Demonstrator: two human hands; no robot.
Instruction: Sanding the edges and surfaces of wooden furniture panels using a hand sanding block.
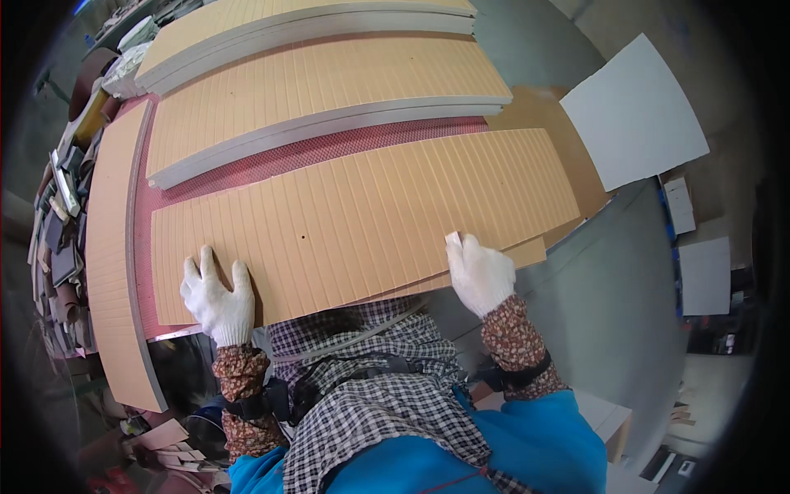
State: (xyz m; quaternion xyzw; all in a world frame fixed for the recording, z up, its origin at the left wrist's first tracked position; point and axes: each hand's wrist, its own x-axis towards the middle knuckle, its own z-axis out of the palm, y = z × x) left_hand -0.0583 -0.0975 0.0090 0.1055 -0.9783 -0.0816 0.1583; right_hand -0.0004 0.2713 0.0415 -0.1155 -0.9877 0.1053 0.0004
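So, the left hand (216, 300) is spread pretty wide, gripping nothing, just pressing on the left end of the tan grooved panel (362, 218), while the right hand (481, 276) is curled tight with a small pale piece (453, 237) pinched at the fingertips over that panel's near edge. Panel's lying at the near side of the red textured tabletop (346, 143), with another panel (531, 250) peeking out underneath and a similar stack (329, 78) just beyond.

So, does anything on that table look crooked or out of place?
Slightly: the front grooved panel sits askew over the board below, whose corner shows beside the right hand. The leftmost panel overhangs the red tabletop's near edge.
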